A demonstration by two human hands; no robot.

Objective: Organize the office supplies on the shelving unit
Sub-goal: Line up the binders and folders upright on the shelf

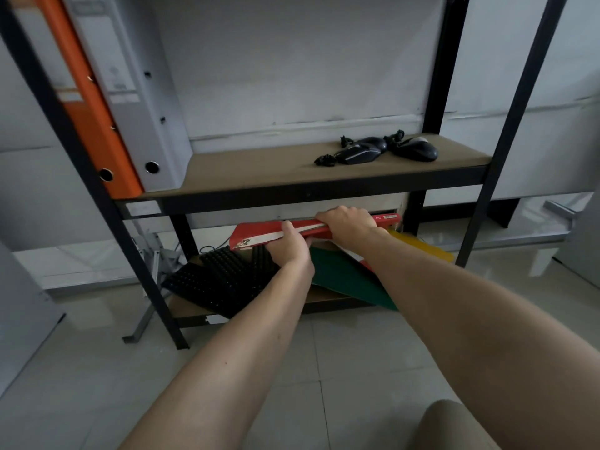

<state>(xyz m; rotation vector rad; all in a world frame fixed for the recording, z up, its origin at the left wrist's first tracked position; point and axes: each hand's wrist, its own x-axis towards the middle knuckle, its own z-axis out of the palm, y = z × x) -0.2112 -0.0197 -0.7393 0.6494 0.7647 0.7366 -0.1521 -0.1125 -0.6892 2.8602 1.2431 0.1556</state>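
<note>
We see both hands curled around a flat red folder (259, 233) with a white stripe, held level just under the middle chipboard shelf (253, 170) — left hand (289, 243) from below, right hand (345, 224) over its top edge. Beneath lie matte black keyboards (211, 277) and smooth green (350, 280) and yellow folders (422, 245); above, glossy black mice (383, 151) and upright orange (94, 118) and grey binders (139, 102).
</note>
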